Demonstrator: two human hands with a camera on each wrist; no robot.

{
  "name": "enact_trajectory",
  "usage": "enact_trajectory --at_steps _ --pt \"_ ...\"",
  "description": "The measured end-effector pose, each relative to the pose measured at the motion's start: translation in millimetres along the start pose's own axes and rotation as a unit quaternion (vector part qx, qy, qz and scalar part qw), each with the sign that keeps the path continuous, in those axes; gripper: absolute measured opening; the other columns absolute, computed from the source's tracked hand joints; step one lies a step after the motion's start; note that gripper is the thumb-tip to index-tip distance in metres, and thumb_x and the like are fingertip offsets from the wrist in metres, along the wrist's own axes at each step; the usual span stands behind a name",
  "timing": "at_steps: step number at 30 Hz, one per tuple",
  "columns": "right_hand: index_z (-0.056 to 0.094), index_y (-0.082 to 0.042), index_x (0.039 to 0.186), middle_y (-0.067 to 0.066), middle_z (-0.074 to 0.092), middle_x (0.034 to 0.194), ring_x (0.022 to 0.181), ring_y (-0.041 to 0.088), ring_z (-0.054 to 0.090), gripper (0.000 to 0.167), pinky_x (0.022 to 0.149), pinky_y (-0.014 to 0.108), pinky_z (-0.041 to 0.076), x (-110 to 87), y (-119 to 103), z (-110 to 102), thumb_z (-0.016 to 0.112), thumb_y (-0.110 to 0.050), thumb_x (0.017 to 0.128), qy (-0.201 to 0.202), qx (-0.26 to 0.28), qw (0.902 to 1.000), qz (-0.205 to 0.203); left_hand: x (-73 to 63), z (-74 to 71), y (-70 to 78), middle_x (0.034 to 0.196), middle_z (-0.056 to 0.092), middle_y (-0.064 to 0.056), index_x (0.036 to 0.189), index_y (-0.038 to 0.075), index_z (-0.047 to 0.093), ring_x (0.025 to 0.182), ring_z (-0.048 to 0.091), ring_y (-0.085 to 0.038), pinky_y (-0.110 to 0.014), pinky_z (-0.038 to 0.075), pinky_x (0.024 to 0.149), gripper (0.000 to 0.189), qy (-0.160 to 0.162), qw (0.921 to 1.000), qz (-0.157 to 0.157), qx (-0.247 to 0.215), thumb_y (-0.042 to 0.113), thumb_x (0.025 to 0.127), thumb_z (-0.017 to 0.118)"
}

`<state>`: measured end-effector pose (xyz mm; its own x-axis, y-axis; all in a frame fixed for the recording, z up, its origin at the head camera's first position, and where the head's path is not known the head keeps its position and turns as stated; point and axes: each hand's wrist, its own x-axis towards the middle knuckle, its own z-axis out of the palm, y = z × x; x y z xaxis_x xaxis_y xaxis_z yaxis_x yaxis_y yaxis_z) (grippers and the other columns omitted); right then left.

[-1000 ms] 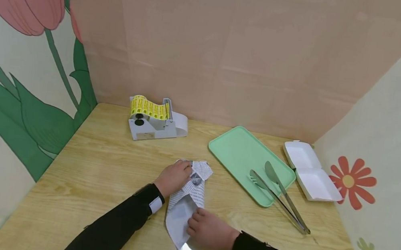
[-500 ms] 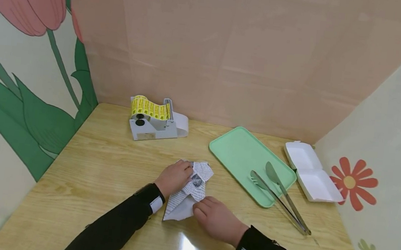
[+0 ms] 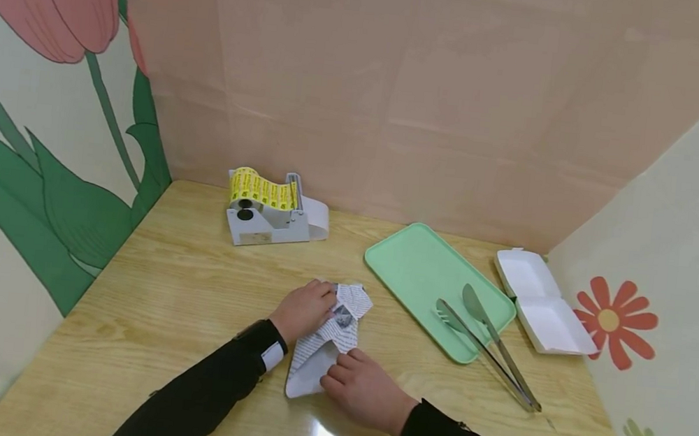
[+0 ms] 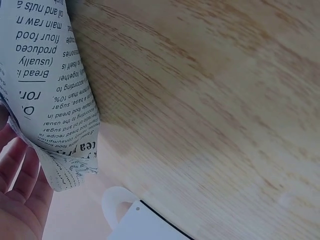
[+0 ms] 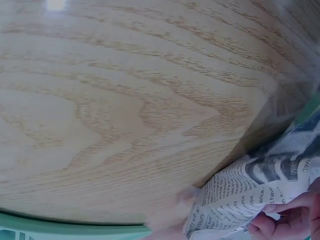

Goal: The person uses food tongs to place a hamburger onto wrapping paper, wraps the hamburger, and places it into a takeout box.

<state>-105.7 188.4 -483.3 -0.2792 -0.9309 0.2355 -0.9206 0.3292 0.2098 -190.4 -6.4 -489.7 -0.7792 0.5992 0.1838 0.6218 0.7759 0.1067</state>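
Two sets of my fingers hold the paper (image 3: 344,319), left of the tray (image 3: 411,259): my left hand (image 3: 305,310) clamps its edge farther from the tray, my right hand (image 3: 366,391) pinches its tray-side flap.

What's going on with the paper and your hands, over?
Left hand holding printed paper at far end; right hand gripping its near end. Paper partly folded, plain side showing. Green tray and tongs off right, clear of paper.
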Motion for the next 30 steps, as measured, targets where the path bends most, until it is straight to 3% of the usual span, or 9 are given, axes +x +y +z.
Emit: enact_trajectory --at_steps 3,8,14,19,23,27,29,30 --pt "0.062 -0.018 0.089 -0.009 0.062 0.087 0.082 0.012 0.054 0.004 0.076 0.029 0.043 -0.6 0.9 -1.0 0.065 -0.021 0.091 0.005 -0.004 1.0 0.006 -0.1 0.1 0.1 0.126 0.06 -0.006 0.115 0.01 0.068 0.114 0.055 -0.021 -0.031 0.049 0.094 0.024 0.001 1.0 0.002 -0.002 0.026 0.098 0.064" --pt "0.062 -0.013 0.092 -0.003 0.064 0.093 0.087 0.014 0.06 0.005 0.081 0.03 0.049 0.0 10.7 -7.5 0.06 -0.017 0.092 0.042 0.001 0.9986 0.032 0.6 -1.6 0.2 0.127 0.06 -0.005 0.116 0.01 0.068 0.115 0.055 -0.02 -0.029 0.048 0.095 0.025 -0.012 0.9999 -0.004 0.005 0.027 0.098 0.063" --pt "0.059 -0.009 0.086 -0.001 0.061 0.084 0.076 0.015 0.06 0.02 0.071 0.03 0.051 7.6 25.8 -13.0 0.045 -0.015 0.1 0.113 0.027 0.9904 0.075 -0.9 -0.1 -0.1 0.124 0.061 -0.003 0.111 0.011 0.069 0.111 0.056 -0.019 -0.029 0.05 0.092 0.021 -0.004 1.0 0.003 -0.004 0.027 0.097 0.065" --pt "0.056 -0.008 0.083 0.0 0.057 0.077 0.066 0.015 0.055 0.01 0.061 0.031 0.048 15.7 35.4 -17.1 0.06 -0.006 0.092 0.123 0.061 0.9764 0.167 -3.1 6.0 -0.5 0.121 0.062 -0.002 0.107 0.012 0.071 0.108 0.056 -0.018 -0.028 0.051 0.088 0.019 0.008 0.9996 0.014 -0.021 0.027 0.096 0.067" --pt "0.058 -0.005 0.087 0.004 0.061 0.081 0.068 0.018 0.059 0.007 0.06 0.036 0.051 25.4 42.1 -16.4 0.064 -0.004 0.091 0.09 0.114 0.9487 0.281 -3.8 10.1 -3.0 0.117 0.062 -0.002 0.103 0.012 0.071 0.104 0.057 -0.019 -0.03 0.052 0.085 0.014 0.033 0.9986 0.028 -0.031 0.023 0.095 0.068" --pt "0.062 -0.004 0.093 0.009 0.065 0.084 0.074 0.025 0.064 0.01 0.065 0.043 0.053 39.3 52.1 -10.6 0.057 -0.011 0.098 0.063 0.163 0.9026 0.393 -3.2 10.6 -7.0 0.115 0.063 -0.003 0.102 0.011 0.071 0.103 0.057 -0.02 -0.032 0.052 0.085 0.01 0.054 0.9966 0.045 -0.043 0.016 0.094 0.069" --pt "0.062 -0.003 0.094 0.011 0.065 0.081 0.073 0.027 0.065 0.013 0.063 0.044 0.052 44.3 57.3 -5.6 0.055 -0.013 0.1 0.052 0.17 0.8892 0.422 -3.1 8.7 -7.5 0.113 0.064 -0.004 0.101 0.01 0.071 0.101 0.058 -0.021 -0.032 0.052 0.085 0.009 0.061 0.9956 0.051 -0.049 0.012 0.092 0.07" --pt "0.061 -0.003 0.093 0.01 0.064 0.077 0.069 0.027 0.064 0.013 0.059 0.043 0.051 46.2 59.7 -2.6 0.055 -0.012 0.1 0.045 0.163 0.8876 0.428 -3.3 7.5 -7.5 0.113 0.064 -0.004 0.1 0.01 0.072 0.101 0.058 -0.021 -0.032 0.052 0.085 0.009 0.063 0.9952 0.053 -0.054 0.011 0.091 0.071"
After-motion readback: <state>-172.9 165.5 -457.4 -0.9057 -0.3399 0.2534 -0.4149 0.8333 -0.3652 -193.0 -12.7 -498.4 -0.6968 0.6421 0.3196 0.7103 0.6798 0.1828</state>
